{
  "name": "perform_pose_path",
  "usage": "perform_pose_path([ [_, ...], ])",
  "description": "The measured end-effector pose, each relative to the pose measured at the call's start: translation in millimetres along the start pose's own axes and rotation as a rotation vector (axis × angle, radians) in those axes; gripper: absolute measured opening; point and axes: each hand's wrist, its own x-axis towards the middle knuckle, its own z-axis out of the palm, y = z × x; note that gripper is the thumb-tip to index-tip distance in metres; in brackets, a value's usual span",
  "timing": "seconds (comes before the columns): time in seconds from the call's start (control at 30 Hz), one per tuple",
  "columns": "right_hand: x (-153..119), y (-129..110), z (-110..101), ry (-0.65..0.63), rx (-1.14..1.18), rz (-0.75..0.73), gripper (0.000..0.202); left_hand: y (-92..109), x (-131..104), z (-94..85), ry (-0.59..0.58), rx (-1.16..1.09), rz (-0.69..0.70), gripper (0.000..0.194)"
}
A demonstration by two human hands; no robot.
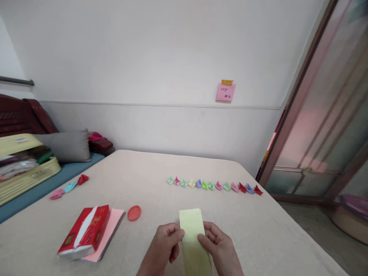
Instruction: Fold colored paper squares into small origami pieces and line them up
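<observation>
A long strip of pale yellow-green paper (193, 245), which looks folded lengthwise, is held upright before me, its lower end cut off by the frame. My left hand (165, 243) pinches its left edge between thumb and fingers. On the opposite edge, my right hand (218, 245) grips with the thumb in front and the fingers behind. Beyond the paper, a row of small folded paper pieces (205, 185) in green, pink, yellow, blue and red lies across the table. Left of my hands is a round red plastic lid (134, 213).
A red tissue pack (86, 230) rests on pink paper sheets (110, 234) at the left of the table (138, 165). Farther left lie three folded paper pieces (69, 186). A pink note (225, 92) is taped to the wall. A yellow basket (28, 172) and grey cushion (69, 145) sit beyond.
</observation>
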Motion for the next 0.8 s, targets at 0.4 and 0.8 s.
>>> perform_pose_path([
  [0.4, 5.2, 3.9, -4.4, 0.062, -0.295, -0.089, 0.033, -0.1, 1.5, 2.0, 0.103, -0.024, 0.04, 0.029],
  [0.8, 5.2, 14.1, 2.7, 0.11, -0.066, -0.007, 0.028, -5.6, 4.0, 10.2, 0.24, 0.027, 0.233, 0.027],
])
